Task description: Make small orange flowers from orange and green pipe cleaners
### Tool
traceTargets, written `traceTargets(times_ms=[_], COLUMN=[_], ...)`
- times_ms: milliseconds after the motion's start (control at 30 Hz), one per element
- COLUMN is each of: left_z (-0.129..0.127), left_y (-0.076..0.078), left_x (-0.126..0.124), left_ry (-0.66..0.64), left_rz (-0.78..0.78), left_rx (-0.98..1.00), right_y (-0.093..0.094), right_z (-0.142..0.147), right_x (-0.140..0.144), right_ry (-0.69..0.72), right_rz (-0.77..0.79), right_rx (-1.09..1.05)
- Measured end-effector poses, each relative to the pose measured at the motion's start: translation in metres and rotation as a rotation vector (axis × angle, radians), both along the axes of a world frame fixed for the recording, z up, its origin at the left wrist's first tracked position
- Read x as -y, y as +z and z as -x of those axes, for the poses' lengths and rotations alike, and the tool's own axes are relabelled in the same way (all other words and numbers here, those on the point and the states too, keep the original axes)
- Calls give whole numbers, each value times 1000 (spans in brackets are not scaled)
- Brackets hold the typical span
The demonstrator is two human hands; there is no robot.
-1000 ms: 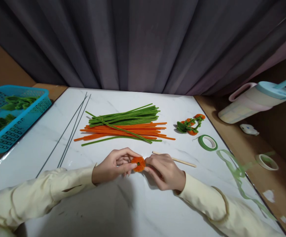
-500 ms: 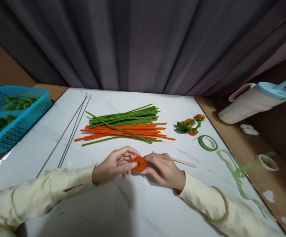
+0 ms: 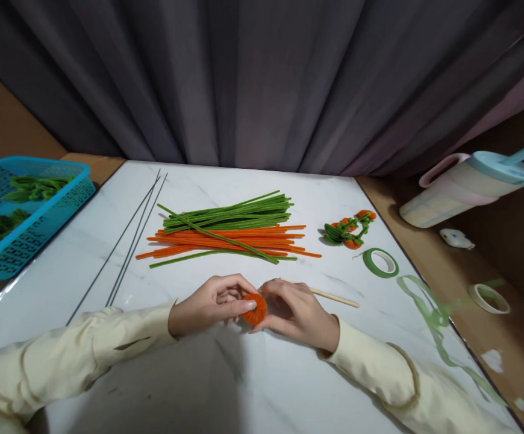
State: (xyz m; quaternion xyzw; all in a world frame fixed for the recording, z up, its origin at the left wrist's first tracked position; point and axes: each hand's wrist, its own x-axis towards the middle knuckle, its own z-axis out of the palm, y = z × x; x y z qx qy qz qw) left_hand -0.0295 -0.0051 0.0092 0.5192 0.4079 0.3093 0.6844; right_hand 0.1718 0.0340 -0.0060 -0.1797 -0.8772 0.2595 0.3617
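Between my two hands is a small round orange pipe-cleaner flower (image 3: 261, 308) with a dark centre. My left hand (image 3: 210, 304) pinches it from the left, its thumb lying over the centre. From the other side my right hand (image 3: 302, 311) curves around the flower, with thumb and index finger at its lower and upper edges. A thin wooden stick (image 3: 336, 298) lies on the table behind my right hand, partly hidden by it. Beyond the hands lie bundles of orange pipe cleaners (image 3: 226, 240) and green pipe cleaners (image 3: 235, 211).
To the right are finished orange-and-green flower pieces (image 3: 346, 231), a green tape roll (image 3: 380, 263), loose tape (image 3: 436, 313) and a tumbler (image 3: 461, 193). A blue basket (image 3: 54, 214) holds green leaves at left, near thin wires (image 3: 129, 235).
The flower has tilted and dropped slightly, and my left thumb now covers more of its centre. My right fingers have opened a little wider around its edge.
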Motion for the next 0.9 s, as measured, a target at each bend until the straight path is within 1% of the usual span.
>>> traceTargets(times_ms=[67, 167, 267, 367, 500, 667, 800, 900], left_z=[0, 0, 0, -2, -5, -5, -4, -2], left_y=[0, -2, -5, -5, -5, -8, -6, -4], left_x=[-1, -1, -1, -1, 0, 0, -2, -4], left_ry=[-28, -68, -88, -80, -24, 48, 27, 8], left_rz=[-3, -20, 20, 82, 130, 88, 60, 46], left_rx=[-15, -9, 1, -3, 27, 42, 65, 58], right_y=[1, 3, 5, 6, 6, 5, 4, 4], right_z=[0, -1, -1, 1, 3, 2, 2, 2], right_x=[1, 2, 2, 2, 3, 4, 4, 5], right_ry=[10, 7, 21, 55, 55, 50, 61, 77], right_rz=[-39, -106, -157, -166, -133, -32, 45, 76], right_rx=[-5, 43, 70, 44, -7, -33, -54, -59])
